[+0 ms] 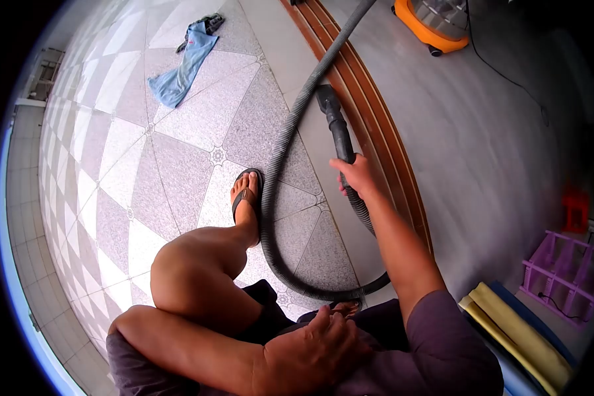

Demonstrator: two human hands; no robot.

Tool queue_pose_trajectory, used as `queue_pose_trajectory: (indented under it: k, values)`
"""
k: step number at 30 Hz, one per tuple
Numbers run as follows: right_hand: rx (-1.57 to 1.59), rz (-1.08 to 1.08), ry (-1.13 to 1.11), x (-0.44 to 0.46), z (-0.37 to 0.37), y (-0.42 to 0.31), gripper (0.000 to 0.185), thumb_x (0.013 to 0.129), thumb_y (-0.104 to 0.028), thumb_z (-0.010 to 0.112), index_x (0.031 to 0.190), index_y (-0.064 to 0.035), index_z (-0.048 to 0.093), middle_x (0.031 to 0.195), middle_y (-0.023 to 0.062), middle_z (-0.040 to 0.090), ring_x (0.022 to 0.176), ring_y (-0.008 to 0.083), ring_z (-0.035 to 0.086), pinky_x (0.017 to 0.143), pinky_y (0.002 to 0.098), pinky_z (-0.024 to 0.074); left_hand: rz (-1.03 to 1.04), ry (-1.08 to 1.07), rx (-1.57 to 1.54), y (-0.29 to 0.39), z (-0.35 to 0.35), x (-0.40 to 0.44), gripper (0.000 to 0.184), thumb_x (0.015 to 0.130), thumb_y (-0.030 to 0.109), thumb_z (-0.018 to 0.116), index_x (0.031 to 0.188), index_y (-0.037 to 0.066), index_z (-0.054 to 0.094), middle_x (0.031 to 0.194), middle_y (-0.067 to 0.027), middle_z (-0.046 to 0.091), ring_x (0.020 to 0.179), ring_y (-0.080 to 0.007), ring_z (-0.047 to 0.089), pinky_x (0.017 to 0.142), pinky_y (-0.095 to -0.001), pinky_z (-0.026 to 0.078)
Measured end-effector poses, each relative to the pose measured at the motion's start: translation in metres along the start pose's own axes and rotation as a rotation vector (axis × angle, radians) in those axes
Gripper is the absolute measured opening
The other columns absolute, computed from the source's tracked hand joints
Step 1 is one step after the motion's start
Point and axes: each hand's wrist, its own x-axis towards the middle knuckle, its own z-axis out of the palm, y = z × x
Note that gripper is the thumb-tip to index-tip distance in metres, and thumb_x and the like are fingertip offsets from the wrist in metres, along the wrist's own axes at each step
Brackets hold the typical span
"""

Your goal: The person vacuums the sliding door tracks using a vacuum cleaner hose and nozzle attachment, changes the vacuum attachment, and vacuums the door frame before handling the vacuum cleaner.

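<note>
Black vacuum wand [339, 132] held beside a grooved brown track [379, 132].
The smooth wand points away from the person, long axis running roughly along the track, its head just by the track's tile-side edge. A ribbed grey hose [279, 158] loops over the speckled tile floor [195, 125]. Arm stretched forward, the right hand [356, 175] wraps its fingers round the wand's near end; the left hand [313, 353] lies over the lap, finger closure unclear.

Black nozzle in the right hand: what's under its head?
Around the nozzle head, a pale floor strip and the brown track show. Whatever lies directly beneath is covered by the head; whether it touches down, I cannot tell.
</note>
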Motion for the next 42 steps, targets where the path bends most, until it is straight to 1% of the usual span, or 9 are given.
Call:
queue_pose_trajectory:
  k: [5, 12, 19, 20, 24, 27, 31, 37, 42]
  values:
    - [-0.062, -0.090, 0.084, 0.040, 0.019, -0.038, 0.049, 0.084, -0.034, 0.085, 0.107, -0.0042, 0.054, 0.075, 0.0072, 0.061, 0.048, 0.0170, 0.058, 0.039, 0.0351, 0.0481, 0.130, -0.029, 0.225, -0.022, -0.023, -0.006, 0.047, 0.109, 0.028, 0.044, 0.140, -0.002, 0.059, 0.126, -0.0108, 0.070, 0.103, -0.0178, 0.067, 0.096, -0.0363, 0.055]
    - [-0.121, -0.194, 0.203, 0.088, 0.042, -0.092, 0.060, 0.081, -0.040, 0.086, 0.110, -0.0035, 0.049, 0.071, 0.0092, 0.060, 0.045, 0.0196, 0.059, 0.038, 0.0379, 0.0483, 0.077, -0.046, 0.188, -0.062, -0.026, -0.023, 0.039, 0.109, 0.025, 0.046, 0.140, 0.007, 0.062, 0.130, -0.0100, 0.070, 0.106, -0.0269, 0.071, 0.090, -0.0379, 0.058]
    - [-0.009, -0.428, 0.235, 0.115, 0.039, -0.095, 0.054, 0.083, -0.038, 0.082, 0.113, 0.0014, 0.061, 0.094, 0.0134, 0.071, 0.086, 0.0267, 0.071, 0.073, 0.0392, 0.0560, -0.122, 0.227, -0.400, -0.308, -0.096, -0.010, 0.075, 0.092, 0.041, 0.078, 0.155, 0.010, 0.051, 0.137, -0.0163, 0.066, 0.115, -0.0325, 0.070, 0.096, -0.0429, 0.059]
    - [-0.038, -0.473, 0.251, 0.106, 0.036, -0.094, 0.053, 0.083, -0.036, 0.081, 0.115, 0.0016, 0.062, 0.096, 0.0132, 0.071, 0.090, 0.0264, 0.071, 0.078, 0.0384, 0.0551, -0.501, 0.012, -0.637, -0.342, -0.098, -0.006, 0.073, 0.097, 0.041, 0.074, 0.157, 0.010, 0.048, 0.134, -0.0152, 0.067, 0.115, -0.0286, 0.068, 0.096, -0.0410, 0.059]
    - [-0.081, -0.501, 0.247, 0.102, 0.041, -0.095, 0.046, 0.087, -0.026, 0.078, 0.121, 0.0008, 0.064, 0.102, 0.0146, 0.073, 0.097, 0.0296, 0.071, 0.087, 0.0396, 0.0546, -0.902, -0.088, -1.036, -0.470, 0.071, 0.020, 0.100, 0.095, 0.072, 0.062, 0.164, 0.006, 0.033, 0.140, -0.0220, 0.060, 0.126, -0.0301, 0.063, 0.098, -0.0430, 0.057]
    - [-0.189, -0.635, 0.318, 0.130, 0.066, -0.087, 0.041, 0.089, -0.023, 0.077, 0.121, -0.0001, 0.064, 0.114, 0.0177, 0.071, 0.102, 0.0333, 0.070, 0.089, 0.0429, 0.0548, -1.022, -0.097, -1.780, -0.483, 0.145, 0.072, 0.088, 0.096, 0.066, 0.066, 0.149, -0.002, 0.049, 0.134, -0.0220, 0.063, 0.124, -0.0327, 0.064, 0.095, -0.0471, 0.058]
    - [-0.318, -0.737, 0.302, 0.132, 0.061, -0.097, 0.059, 0.089, -0.028, 0.081, 0.139, -0.0036, 0.061, 0.128, 0.0196, 0.065, 0.121, 0.0341, 0.062, 0.102, 0.0435, 0.0507, -1.081, 0.585, -1.611, -0.491, 0.168, 0.113, 0.054, 0.099, 0.053, 0.069, 0.111, 0.001, 0.058, 0.095, -0.0106, 0.066, 0.074, -0.0229, 0.066, 0.063, -0.0366, 0.058]
    - [-0.451, -0.669, 0.510, 0.055, 0.047, -0.034, 0.058, 0.090, -0.022, 0.080, 0.139, -0.0019, 0.059, 0.144, 0.0195, 0.054, 0.132, 0.0394, 0.053, 0.109, 0.0471, 0.0464, -1.065, 0.940, -1.406, -0.599, 0.153, 0.137, 0.065, 0.098, 0.051, 0.072, 0.129, -0.003, 0.054, 0.104, -0.0126, 0.063, 0.091, -0.0216, 0.061, 0.080, -0.0366, 0.054]
    - [-0.823, -0.566, 0.707, -0.028, 0.048, 0.004, 0.050, 0.089, -0.016, 0.077, 0.134, 0.0007, 0.061, 0.139, 0.0192, 0.058, 0.126, 0.0389, 0.057, 0.105, 0.0465, 0.0497, -0.990, 1.051, -1.329, -0.715, 0.123, 0.144, 0.051, 0.101, 0.045, 0.069, 0.119, -0.002, 0.059, 0.095, -0.0102, 0.062, 0.074, -0.0235, 0.063, 0.069, -0.0380, 0.056]
